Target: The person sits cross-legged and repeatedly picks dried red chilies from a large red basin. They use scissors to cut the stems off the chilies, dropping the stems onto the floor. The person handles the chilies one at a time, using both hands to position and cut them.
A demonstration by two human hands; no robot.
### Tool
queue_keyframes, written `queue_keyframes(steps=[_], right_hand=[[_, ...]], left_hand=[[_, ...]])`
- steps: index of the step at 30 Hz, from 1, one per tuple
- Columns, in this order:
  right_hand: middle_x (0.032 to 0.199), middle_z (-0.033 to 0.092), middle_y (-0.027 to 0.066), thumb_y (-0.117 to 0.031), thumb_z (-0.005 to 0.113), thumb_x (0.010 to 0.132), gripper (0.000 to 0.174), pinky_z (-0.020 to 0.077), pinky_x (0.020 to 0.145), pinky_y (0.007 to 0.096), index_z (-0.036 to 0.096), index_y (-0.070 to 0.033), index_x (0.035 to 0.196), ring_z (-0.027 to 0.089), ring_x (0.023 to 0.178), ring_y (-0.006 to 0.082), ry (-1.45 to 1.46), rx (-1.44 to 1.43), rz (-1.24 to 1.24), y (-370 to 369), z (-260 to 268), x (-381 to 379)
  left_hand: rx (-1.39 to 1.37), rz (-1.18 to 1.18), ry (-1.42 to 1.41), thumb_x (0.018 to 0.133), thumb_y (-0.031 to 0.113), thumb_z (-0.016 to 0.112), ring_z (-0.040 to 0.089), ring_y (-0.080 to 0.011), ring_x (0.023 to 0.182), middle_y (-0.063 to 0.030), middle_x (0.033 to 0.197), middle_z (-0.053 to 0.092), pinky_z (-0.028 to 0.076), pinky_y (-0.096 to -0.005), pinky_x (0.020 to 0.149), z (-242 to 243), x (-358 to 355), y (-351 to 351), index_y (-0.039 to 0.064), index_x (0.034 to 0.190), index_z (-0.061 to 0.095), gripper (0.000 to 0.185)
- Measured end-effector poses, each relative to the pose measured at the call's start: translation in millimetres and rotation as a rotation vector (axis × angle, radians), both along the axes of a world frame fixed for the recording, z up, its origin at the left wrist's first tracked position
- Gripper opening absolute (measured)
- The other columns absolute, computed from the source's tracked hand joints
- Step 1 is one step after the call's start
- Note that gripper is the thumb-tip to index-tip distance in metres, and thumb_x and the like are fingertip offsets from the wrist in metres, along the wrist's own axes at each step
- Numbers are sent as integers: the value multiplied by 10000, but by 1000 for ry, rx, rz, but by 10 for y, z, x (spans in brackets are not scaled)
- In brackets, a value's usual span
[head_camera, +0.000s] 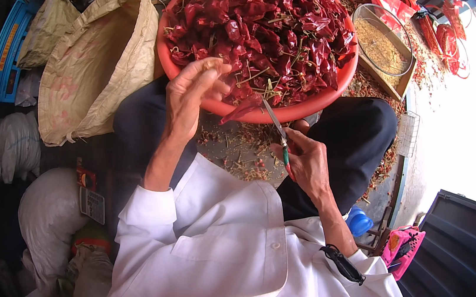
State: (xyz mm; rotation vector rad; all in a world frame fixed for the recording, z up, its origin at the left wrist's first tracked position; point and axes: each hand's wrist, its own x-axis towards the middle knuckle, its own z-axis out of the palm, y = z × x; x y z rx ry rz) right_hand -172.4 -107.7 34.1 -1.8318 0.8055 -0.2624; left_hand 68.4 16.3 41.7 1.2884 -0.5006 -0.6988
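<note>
A wide red plastic basin heaped with dried red chillies stands before me, between my knees. Over its near left rim is my left hand, fingers bent and partly blurred; whether they pinch anything is unclear. A blurred red chilli lies or hangs at the near rim, just below that hand. My right hand grips scissors with green and red handles, their blades pointing up to the basin's near rim. The blades look nearly together.
An open woven sack lies left of the basin. At right are a wooden tray of yellow seeds with a round wire-rimmed sieve over it. Chilli scraps litter the floor. Filled sacks, a calculator and a pink basket are nearby.
</note>
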Motion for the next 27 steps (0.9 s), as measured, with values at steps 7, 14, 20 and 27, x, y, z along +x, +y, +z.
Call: queue_keyframes(steps=[7, 14, 20, 27], right_hand=[[716, 632, 91, -54, 773, 833, 354, 511, 589, 351, 735, -71, 1185, 618, 591, 181, -40, -158, 30, 148, -58, -97], [721, 622, 96, -72, 801, 851, 378, 489, 558, 322, 729, -52, 1222, 563, 558, 172, -40, -136, 6, 282, -66, -293], [686, 440, 26, -82, 853, 826, 416, 390, 573, 250, 716, -35, 1216, 403, 611, 114, -89, -175, 12, 356, -81, -410], [680, 468, 25, -101, 854, 834, 412, 396, 553, 255, 714, -24, 1214, 421, 597, 114, -72, -199, 14, 402, -128, -459]], left_hand=[[301, -403, -292, 988, 235, 603, 605, -93, 844, -22, 1134, 612, 473, -240, 741, -25, -289, 159, 35, 1332, 673, 404], [442, -514, -370, 910, 351, 822, 611, -136, 867, -96, 939, 630, 505, -308, 780, -12, -447, 159, -5, 1318, 679, 561], [368, -589, -297, 947, 253, 782, 610, -116, 774, -68, 887, 652, 494, -304, 691, -34, -541, 188, -21, 1286, 693, 445], [276, -397, -868, 912, 163, 752, 625, -285, 724, -130, 846, 636, 496, -383, 656, -74, -703, 252, -17, 1052, 701, 234]])
